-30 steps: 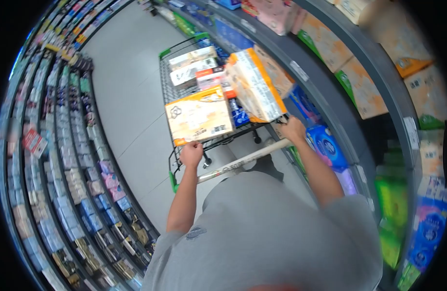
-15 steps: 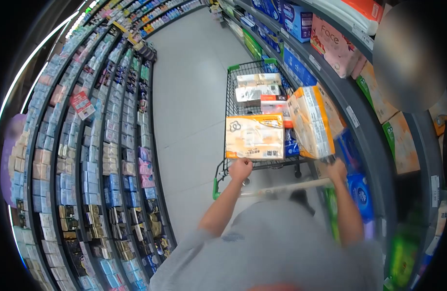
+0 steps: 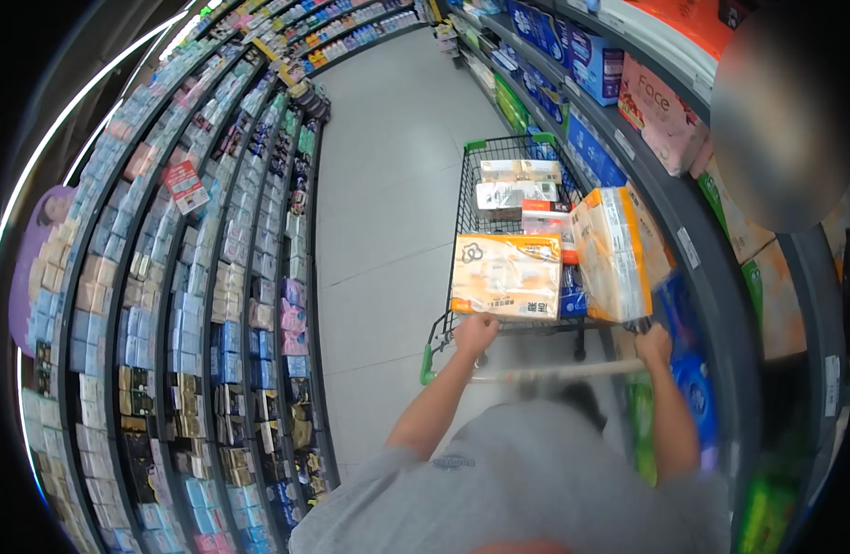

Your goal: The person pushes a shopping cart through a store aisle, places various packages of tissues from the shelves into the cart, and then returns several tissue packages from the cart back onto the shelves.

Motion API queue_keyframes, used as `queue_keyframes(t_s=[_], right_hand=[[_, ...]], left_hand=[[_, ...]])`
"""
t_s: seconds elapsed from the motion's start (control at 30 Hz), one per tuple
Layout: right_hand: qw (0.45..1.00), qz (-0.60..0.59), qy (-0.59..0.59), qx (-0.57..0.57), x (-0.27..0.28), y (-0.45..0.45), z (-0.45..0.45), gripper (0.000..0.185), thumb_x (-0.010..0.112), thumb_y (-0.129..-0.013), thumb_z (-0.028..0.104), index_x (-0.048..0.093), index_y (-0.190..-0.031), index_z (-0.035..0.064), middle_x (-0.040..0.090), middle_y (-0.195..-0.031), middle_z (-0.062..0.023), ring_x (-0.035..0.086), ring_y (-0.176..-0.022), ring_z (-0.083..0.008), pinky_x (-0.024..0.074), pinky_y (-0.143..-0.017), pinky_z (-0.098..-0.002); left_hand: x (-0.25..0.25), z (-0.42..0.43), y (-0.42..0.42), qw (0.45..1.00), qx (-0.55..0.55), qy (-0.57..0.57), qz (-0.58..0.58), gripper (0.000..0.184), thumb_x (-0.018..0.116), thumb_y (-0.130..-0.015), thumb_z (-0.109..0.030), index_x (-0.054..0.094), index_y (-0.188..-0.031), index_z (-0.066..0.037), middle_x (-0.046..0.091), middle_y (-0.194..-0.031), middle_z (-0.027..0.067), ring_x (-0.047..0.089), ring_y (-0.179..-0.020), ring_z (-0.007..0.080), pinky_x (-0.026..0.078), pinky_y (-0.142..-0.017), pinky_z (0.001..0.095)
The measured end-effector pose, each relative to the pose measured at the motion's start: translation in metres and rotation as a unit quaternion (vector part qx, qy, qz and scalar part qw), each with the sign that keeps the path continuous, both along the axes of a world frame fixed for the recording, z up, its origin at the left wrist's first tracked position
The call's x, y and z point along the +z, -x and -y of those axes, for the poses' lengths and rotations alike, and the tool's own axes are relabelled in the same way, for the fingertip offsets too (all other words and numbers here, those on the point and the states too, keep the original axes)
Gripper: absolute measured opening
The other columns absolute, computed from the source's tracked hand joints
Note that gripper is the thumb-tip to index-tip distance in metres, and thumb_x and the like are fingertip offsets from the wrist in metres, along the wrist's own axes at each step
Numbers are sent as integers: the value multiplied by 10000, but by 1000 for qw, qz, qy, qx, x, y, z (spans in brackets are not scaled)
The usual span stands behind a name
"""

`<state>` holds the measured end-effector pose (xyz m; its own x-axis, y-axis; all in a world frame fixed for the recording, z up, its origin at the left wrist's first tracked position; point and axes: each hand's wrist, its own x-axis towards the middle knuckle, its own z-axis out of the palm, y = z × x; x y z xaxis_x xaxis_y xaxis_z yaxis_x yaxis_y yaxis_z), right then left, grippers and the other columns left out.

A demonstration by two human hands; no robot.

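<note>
Presently curling the left hand (image 3: 477, 334) narrow at the near edge of an orange-and-white pack (image 3: 506, 277) lying across the near end of the cart (image 3: 477, 145), and curling the right hand (image 3: 654, 345) just below a tilted pack (image 3: 612, 254); being unable to tell the hold of either. Reaching past the pale handlebar (image 3: 573, 372) with both arms.

Pink pack (image 3: 660, 115) on shelf (image 3: 660, 189) (red-and-white sign (image 3: 186, 187) opposite).

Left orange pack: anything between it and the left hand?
Nothing visible: the left hand is just at the near edge of the pack; contact is unclear. The handle is behind the hand, not between.
</note>
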<state>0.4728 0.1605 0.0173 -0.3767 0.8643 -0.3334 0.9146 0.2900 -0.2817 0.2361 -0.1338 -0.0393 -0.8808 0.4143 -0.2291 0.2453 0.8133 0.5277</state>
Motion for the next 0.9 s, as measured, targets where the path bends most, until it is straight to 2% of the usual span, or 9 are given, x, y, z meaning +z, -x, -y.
queue_keyframes(t_s=[0.07, 0.17, 0.23, 0.3, 0.5, 0.57, 0.6, 0.7, 0.9], right_hand=[[1000, -3, 8, 11, -11, -1, -8, 341, 623, -752, 206, 624, -996, -32, 635, -1017, -262, 604, -982, -408, 479, -848, -447], [1000, -6, 24, 14, -6, -4, -14, 334, 620, -758, 186, 607, -1001, -44, 630, -1016, -267, 598, -981, -417, 472, -841, -444], [999, -22, 32, -4, -17, -5, -14, 337, 620, -754, 184, 605, -999, -48, 627, -1017, -272, 595, -984, -422, 468, -843, -448], [1000, -23, 15, 13, -28, -11, -17, 325, 617, -755, 179, 609, -976, -59, 630, -1004, -272, 610, -962, -410, 473, -830, -453], [999, -46, 10, 23, -28, -7, -24, 356, 643, -756, 216, 623, -964, -73, 638, -959, -284, 630, -912, -408, 490, -783, -442], [998, -47, 35, 32, -53, -10, -41, 389, 651, -758, 237, 620, -983, -79, 633, -971, -290, 627, -914, -412, 491, -781, -440], [998, -37, 26, 39, -46, -8, -39, 338, 610, -745, 203, 633, -965, -53, 631, -1016, -280, 603, -995, -412, 472, -855, -451], [995, -66, 51, 56, -23, -10, -35, 340, 607, -739, 208, 641, -968, -41, 636, -1004, -275, 606, -984, -415, 473, -847, -444], [984, -137, 88, 70, -66, -21, -55, 342, 629, -722, 211, 665, -955, -38, 634, -953, -296, 606, -955, -432, 479, -825, -443]], left_hand=[[-5, 2, 2, 1000, -3, -10, -1, 251, 544, -759, -315, 716, -862, -165, 686, -803, 101, 652, -796, 301, 497, -725, 401], [-14, 0, 1, 1000, -6, -27, -10, 243, 542, -762, -332, 712, -829, -172, 677, -699, 46, 660, -727, 237, 495, -684, 367], [-8, 4, 0, 999, -19, -42, 11, 265, 538, -762, -312, 712, -869, -143, 686, -812, 107, 654, -815, 299, 495, -737, 403], [-5, 5, -4, 1000, -24, -17, 9, 273, 534, -759, -311, 710, -878, -139, 686, -852, 117, 652, -830, 301, 495, -743, 405], [-12, 2, -6, 999, -22, 37, -19, 296, 505, -763, -333, 698, -876, -138, 682, -847, 110, 646, -833, 308, 498, -741, 417], [-13, -9, -9, 998, -27, 59, -25, 301, 501, -764, -336, 695, -877, -135, 681, -848, 116, 645, -832, 314, 498, -744, 421], [-13, -9, -10, 998, -26, 59, -24, 303, 495, -762, -337, 694, -872, -136, 679, -849, 120, 644, -829, 319, 499, -741, 427], [-15, -9, -16, 997, -16, 70, -18, 300, 486, -758, -333, 694, -860, -141, 677, -848, 126, 645, -826, 323, 500, -734, 439], [-19, -9, -35, 995, 5, 97, -21, 323, 479, -751, -315, 709, -918, -162, 682, -867, 135, 649, -847, 319, 495, -770, 425]])
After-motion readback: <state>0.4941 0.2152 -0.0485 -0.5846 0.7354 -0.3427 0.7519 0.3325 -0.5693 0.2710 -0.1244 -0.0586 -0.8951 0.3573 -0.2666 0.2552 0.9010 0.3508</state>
